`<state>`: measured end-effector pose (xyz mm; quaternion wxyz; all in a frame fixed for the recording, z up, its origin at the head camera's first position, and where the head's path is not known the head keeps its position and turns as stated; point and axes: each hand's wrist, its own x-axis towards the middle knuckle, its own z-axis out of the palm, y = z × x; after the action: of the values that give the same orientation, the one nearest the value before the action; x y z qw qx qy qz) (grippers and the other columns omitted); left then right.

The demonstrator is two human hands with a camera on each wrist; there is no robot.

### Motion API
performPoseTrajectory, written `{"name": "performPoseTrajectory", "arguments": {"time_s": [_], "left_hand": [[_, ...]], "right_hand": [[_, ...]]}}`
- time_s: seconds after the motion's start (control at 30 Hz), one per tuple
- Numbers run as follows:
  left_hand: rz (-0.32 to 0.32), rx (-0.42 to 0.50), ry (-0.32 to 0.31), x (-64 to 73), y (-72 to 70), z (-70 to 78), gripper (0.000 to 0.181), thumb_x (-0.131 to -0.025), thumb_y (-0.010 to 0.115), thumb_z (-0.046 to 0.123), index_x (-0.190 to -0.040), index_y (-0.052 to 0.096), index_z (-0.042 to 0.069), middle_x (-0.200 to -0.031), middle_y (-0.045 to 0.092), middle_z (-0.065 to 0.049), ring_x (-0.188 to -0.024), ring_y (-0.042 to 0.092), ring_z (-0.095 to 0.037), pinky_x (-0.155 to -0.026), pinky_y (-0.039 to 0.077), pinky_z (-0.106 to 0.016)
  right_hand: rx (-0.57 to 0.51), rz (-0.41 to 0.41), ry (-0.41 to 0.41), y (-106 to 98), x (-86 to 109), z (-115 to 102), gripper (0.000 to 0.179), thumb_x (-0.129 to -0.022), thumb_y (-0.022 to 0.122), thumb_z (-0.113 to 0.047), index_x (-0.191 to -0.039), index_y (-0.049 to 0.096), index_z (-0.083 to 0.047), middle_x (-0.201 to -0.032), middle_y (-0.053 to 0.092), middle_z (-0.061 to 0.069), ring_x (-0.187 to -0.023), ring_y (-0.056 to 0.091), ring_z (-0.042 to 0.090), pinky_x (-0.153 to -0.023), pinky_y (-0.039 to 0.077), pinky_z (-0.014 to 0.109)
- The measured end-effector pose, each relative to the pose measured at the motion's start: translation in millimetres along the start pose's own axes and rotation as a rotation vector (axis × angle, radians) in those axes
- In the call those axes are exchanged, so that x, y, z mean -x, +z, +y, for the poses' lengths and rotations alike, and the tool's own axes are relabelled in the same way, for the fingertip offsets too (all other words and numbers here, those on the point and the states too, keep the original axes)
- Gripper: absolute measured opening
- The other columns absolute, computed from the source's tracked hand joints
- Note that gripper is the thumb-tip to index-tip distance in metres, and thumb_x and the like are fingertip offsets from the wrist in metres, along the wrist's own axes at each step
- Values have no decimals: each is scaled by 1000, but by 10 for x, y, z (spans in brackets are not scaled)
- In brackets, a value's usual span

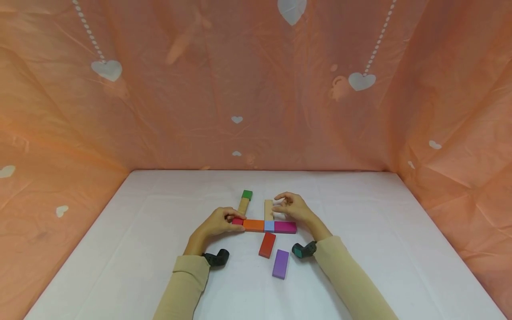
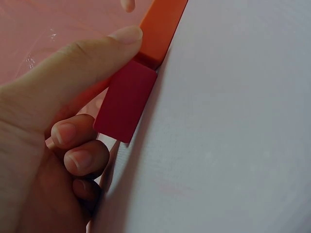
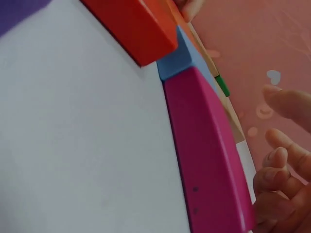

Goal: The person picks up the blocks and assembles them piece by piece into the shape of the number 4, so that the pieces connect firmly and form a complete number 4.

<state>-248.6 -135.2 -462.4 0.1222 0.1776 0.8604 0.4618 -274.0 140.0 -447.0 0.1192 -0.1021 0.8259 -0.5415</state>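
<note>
A row of blocks lies across the white table: a crimson block (image 2: 127, 99), an orange block (image 1: 254, 226), a light blue block (image 1: 269, 226) and a magenta block (image 1: 285, 227). With thumb and curled fingers, my left hand (image 1: 221, 221) holds the crimson block at the row's left end; its thumb tip is by the orange one. My right hand (image 1: 295, 206) hovers past the magenta block with loosely bent, parted fingers and holds nothing. Beside its fingertips, a plain wooden block (image 1: 269, 210) runs back from the light blue block.
Behind the left end, another plain wooden block (image 1: 243, 206) extends back to a green block (image 1: 247, 194). Nearer the front lie a red block (image 1: 267, 245) and a purple block (image 1: 281, 264). An orange curtain (image 1: 256, 89) with hearts surrounds the table (image 1: 360, 200).
</note>
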Motion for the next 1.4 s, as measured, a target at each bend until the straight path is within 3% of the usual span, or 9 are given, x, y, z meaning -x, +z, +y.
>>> {"name": "performPoseTrajectory", "arguments": {"time_s": [0.23, 0.53, 0.97, 1.4], "left_hand": [[0, -3, 1, -4, 1, -2, 31, -76, 82, 20, -103, 74, 7, -102, 66, -13, -85, 46, -16, -71, 40, -21], [4, -17, 6, -3, -1, -6, 31, -76, 82, 20, -103, 74, 7, -102, 66, -12, -86, 45, -16, -73, 40, -21], [11, -19, -27, -8, 5, -14, 30, -76, 82, 21, -102, 75, 10, -102, 65, -10, -87, 47, -17, -76, 41, -25], [8, -22, -25, -11, 4, -22, 30, -76, 82, 22, -102, 75, 10, -100, 63, -9, -86, 45, -16, -74, 38, -25]], "right_hand": [[-20, -14, -4, -9, 73, -8, 40, -86, 70, -11, -120, 56, 4, -65, 44, -5, -55, 40, 8, -51, 35, 19], [-4, 20, -74, 47, 194, -37, 39, -85, 70, -9, -118, 57, 9, -68, 44, -4, -55, 41, 5, -53, 37, 18], [-3, 69, -41, 137, 372, -81, 36, -84, 71, -11, -114, 61, 5, -69, 45, -4, -64, 41, 5, -58, 34, 18], [-36, 44, -52, 181, 466, -85, 35, -86, 70, -11, -115, 60, 6, -69, 47, -5, -64, 42, 6, -58, 35, 18]]}}
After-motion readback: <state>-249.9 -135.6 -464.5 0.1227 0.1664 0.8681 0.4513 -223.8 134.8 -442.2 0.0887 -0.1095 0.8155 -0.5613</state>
